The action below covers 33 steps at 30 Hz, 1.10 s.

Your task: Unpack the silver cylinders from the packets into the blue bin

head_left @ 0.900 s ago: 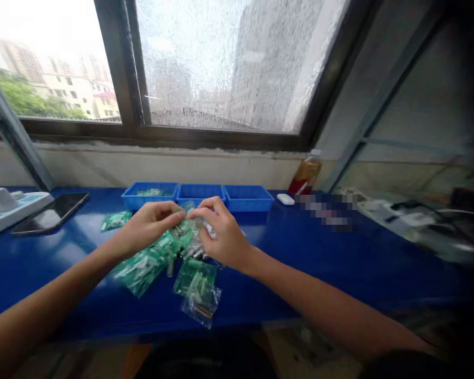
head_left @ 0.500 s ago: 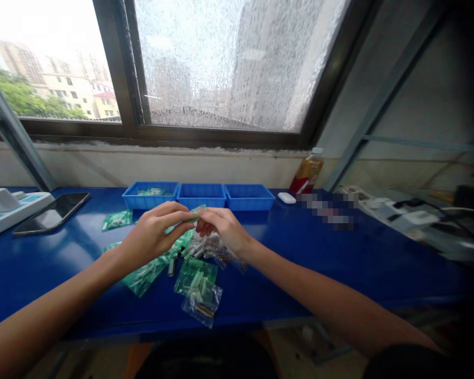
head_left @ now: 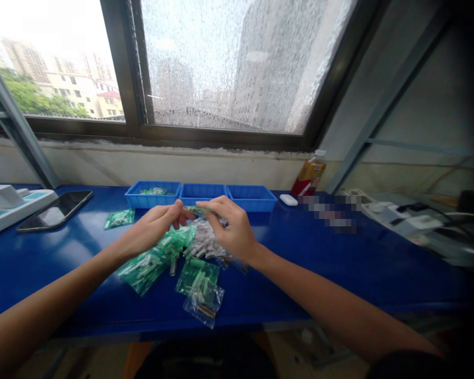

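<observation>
A small, thin greenish packet (head_left: pixel 198 210) is stretched between my two hands, above the heap on the table. My right hand (head_left: pixel 234 227) pinches its right end with thumb and fingers. At the left end, my left hand (head_left: pixel 160 225) has its thumb and fingertips closed on the packet. Below them lie a pile of green plastic bags (head_left: pixel 150 266) with pale pieces inside and a heap of clear bags (head_left: pixel 205 241) holding small metal parts. Closer to the front edge, a clear bag with brass-coloured pins (head_left: pixel 205 308) overlaps a green bag (head_left: pixel 187 275).
Three blue bins stand in a row behind my hands: the left bin (head_left: pixel 132 200) holds green packets, beside the middle bin (head_left: pixel 189 202) and right bin (head_left: pixel 256 205). A phone (head_left: pixel 55 211), power strip (head_left: pixel 21 210), white case (head_left: pixel 288 200) and bottle (head_left: pixel 310 173) sit farther out.
My hands have moved slightly apart, so more of the greenish packet shows between them. My left hand has turned, with its fingers now curled in. The bags on the table lie unchanged.
</observation>
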Tool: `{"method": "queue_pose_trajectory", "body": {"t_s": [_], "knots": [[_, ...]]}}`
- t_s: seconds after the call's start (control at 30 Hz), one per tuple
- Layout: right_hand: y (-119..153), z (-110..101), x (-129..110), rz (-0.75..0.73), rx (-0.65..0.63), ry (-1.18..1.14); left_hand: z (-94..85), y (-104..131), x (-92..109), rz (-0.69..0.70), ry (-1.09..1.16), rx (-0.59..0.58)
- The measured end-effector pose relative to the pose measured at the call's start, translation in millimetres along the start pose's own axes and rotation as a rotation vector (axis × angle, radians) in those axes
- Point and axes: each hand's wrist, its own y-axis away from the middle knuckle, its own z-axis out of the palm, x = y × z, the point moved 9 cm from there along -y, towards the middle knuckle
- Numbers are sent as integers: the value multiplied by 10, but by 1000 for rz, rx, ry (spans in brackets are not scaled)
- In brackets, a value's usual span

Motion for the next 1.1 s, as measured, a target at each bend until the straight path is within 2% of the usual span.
{"method": "queue_pose_trajectory", "body": {"t_s": [0.07,0.13,0.23,0.37,0.63,0.73,0.83,0.93,1.03,1.1], "knots": [[30,29,-138,-144,-26,84,75,-5,-141,-115,233,-50],[56,57,-221,-220,-43,136,137,-8,-215,-183,389,-72],[47,27,-249,-221,-12,207,115,-21,-238,-220,517,3],[-5,-116,-216,-159,91,300,-1,-33,-169,-155,551,111],[-33,-159,-125,-91,77,365,-107,-11,-58,-22,329,148],[-51,-142,-15,24,38,340,-176,34,64,49,71,232],[-35,-8,201,253,-98,129,-199,125,312,254,-287,338],[57,236,332,480,-251,-287,-116,205,475,463,-457,341],[119,364,328,586,-282,-573,-84,218,496,535,-495,318],[118,345,321,567,-261,-545,-57,191,479,524,-483,261]]}}
